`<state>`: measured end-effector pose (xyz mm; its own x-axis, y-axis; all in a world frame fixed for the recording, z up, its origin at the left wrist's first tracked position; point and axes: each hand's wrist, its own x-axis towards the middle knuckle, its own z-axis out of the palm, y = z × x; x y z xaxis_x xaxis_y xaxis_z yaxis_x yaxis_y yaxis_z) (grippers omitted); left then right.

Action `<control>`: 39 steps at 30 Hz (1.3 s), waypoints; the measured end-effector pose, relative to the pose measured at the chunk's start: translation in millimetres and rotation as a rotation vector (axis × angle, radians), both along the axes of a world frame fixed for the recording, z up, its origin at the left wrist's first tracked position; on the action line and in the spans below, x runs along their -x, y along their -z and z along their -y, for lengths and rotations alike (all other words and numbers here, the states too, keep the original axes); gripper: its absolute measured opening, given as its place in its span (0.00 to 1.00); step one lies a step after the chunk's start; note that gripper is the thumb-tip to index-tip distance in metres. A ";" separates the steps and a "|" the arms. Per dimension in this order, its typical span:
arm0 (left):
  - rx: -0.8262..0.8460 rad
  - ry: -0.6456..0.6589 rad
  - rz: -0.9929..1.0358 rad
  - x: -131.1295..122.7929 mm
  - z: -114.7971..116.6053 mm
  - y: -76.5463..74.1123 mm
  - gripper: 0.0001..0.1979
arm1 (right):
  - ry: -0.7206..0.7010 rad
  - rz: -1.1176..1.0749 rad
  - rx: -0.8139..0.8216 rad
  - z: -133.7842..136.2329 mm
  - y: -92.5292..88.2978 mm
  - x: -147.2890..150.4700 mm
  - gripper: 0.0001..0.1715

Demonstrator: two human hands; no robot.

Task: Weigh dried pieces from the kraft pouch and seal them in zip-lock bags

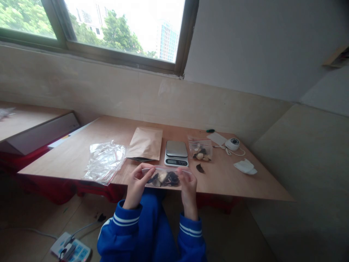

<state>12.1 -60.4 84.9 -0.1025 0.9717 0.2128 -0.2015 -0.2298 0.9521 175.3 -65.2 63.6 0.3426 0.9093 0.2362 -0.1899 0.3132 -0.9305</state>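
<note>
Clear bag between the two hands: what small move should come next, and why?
Probably pressing along the top strip of the clear bag: the left hand and right hand grip it near opposite ends, and dark and pale pieces are inside. Whether it is sealed I cannot tell.

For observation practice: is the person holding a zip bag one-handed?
No: the left hand and right hand pinch the top of the zip bag.

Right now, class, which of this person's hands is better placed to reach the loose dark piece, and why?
Probably the right hand: the loose dark piece lies near it, while the left hand is farther away. Both pinch the held bag, so the right would release first.
</note>
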 end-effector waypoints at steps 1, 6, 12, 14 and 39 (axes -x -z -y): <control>-0.005 0.004 0.006 0.2 -0.3 0.5 0.07 | -0.022 0.003 0.002 -0.1 0.5 0.1 0.10; -0.008 0.129 0.162 -0.5 0.1 0.9 0.08 | -0.136 0.011 0.002 -0.6 4.0 1.3 0.13; 0.043 0.243 0.080 -0.1 0.0 3.5 0.11 | -0.116 -0.030 0.051 -4.9 11.7 1.9 0.16; 0.047 0.224 0.000 0.0 -1.2 5.4 0.10 | -0.136 -0.053 0.070 -5.8 12.1 2.1 0.16; -0.017 0.011 -0.183 -1.9 1.5 -6.1 0.09 | -0.088 0.063 -0.013 -2.3 2.5 0.2 0.08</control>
<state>14.0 -61.8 91.0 -0.0496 0.9687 0.2433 -0.0278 -0.2449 0.9692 175.1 -62.8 61.2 0.2457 0.9319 0.2669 -0.1584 0.3102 -0.9374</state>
